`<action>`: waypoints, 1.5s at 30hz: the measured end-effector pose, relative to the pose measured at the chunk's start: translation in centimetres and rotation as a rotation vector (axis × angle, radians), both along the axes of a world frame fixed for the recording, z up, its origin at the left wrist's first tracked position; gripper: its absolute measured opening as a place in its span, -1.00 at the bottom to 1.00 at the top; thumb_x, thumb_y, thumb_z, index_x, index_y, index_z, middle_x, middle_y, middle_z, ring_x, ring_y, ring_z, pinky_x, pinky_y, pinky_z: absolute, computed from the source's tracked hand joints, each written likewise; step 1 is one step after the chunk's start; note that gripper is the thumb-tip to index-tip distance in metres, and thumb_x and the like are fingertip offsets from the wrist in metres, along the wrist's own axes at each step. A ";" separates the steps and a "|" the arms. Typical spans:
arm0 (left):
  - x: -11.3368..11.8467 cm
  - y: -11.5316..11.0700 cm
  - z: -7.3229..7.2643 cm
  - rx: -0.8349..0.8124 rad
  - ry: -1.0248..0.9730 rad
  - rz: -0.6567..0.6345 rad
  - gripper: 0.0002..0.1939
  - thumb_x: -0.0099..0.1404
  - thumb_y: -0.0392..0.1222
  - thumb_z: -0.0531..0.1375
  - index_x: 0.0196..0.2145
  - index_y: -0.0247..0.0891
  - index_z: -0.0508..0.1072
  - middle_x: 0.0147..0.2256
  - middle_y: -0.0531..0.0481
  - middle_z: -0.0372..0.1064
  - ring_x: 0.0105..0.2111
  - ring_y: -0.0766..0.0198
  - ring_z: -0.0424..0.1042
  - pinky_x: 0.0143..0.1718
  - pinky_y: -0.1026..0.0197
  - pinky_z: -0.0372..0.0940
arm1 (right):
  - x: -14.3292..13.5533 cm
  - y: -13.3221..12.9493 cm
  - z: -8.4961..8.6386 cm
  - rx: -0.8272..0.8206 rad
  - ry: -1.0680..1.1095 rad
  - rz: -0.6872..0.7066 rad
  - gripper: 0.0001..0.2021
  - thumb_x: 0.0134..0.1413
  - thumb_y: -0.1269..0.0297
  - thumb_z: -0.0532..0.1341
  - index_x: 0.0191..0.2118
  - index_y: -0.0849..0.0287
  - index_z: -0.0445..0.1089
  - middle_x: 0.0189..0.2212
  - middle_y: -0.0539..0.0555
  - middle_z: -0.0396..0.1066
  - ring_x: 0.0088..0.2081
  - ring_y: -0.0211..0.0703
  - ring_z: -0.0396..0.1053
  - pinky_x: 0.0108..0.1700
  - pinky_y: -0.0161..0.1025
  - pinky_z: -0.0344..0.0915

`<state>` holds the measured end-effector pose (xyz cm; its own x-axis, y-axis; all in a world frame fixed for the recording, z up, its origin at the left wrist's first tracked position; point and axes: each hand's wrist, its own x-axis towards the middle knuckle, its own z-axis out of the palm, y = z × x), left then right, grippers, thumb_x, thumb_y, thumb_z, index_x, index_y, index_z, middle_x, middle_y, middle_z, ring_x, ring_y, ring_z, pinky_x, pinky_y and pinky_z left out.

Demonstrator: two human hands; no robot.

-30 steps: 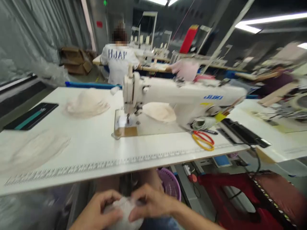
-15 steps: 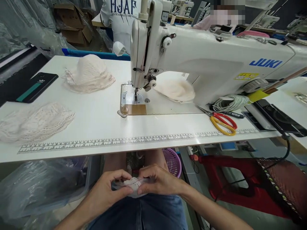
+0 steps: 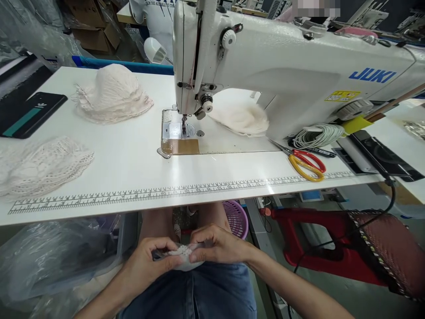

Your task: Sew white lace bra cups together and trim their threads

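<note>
A small piece of white lacy fabric (image 3: 185, 253) is held above my lap, below the table's front edge. My left hand (image 3: 155, 257) pinches its left side between thumb and fingers. On the right side, my right hand (image 3: 217, 246) grips it the same way. Part of the fabric is hidden behind my fingers. Beyond the hands, on the table (image 3: 126, 170), a sewing machine (image 3: 265, 66) stands with a cream fabric piece (image 3: 244, 119) under its arm. Two pale fabric pieces, a domed one (image 3: 114, 95) and a flatter lacy one (image 3: 49, 164), lie to the left.
Scissors (image 3: 305, 166) and a coil of cord (image 3: 318, 136) lie right of the machine. A purple basket (image 3: 236, 219) stands under the table, and a red stool (image 3: 318, 248) at right. Plastic bags (image 3: 59, 257) fill the lower left. A person in a white shirt (image 3: 156, 26) is behind the table.
The camera view has shifted slightly, so the table and machine sit a little higher and further left. Both hands still hold the lacy fabric, its edge slightly more folded between the thumbs.
</note>
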<state>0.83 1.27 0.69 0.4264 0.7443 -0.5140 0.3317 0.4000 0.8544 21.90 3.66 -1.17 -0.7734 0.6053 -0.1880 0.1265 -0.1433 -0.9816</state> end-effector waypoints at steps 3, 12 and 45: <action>-0.1 -0.1 0.1 -0.015 0.001 0.002 -0.77 0.11 -0.05 0.25 -0.51 -0.30 0.51 -0.52 0.03 0.44 -0.45 0.25 0.35 -0.38 0.31 0.20 | 0.0 -0.1 0.2 -0.028 -0.025 -0.003 -0.64 -0.06 0.03 0.29 -0.38 0.31 0.43 -0.53 -0.06 0.23 -0.47 -0.35 0.17 -0.45 -0.41 0.06; -0.2 -0.5 0.3 -0.049 0.019 0.002 -0.76 0.13 -0.04 0.25 -0.43 -0.28 0.55 -0.45 0.00 0.46 -0.39 0.22 0.36 -0.34 0.32 0.21 | -0.7 -0.7 -0.1 -0.088 0.005 -0.077 -0.71 -0.06 0.12 0.31 -0.36 0.30 0.44 -0.50 -0.04 0.31 -0.44 -0.33 0.22 -0.41 -0.43 0.13; -0.3 -1.1 -0.5 -0.242 -0.038 0.111 -0.64 0.07 0.07 0.29 -0.44 -0.35 0.52 -0.54 0.01 0.41 -0.50 0.33 0.28 -0.45 0.36 0.14 | 0.1 -0.6 0.0 -0.007 -0.050 0.069 -0.76 -0.02 0.18 0.29 -0.35 0.29 0.37 -0.57 -0.10 0.16 -0.51 -0.38 0.07 -0.51 -0.44 -0.01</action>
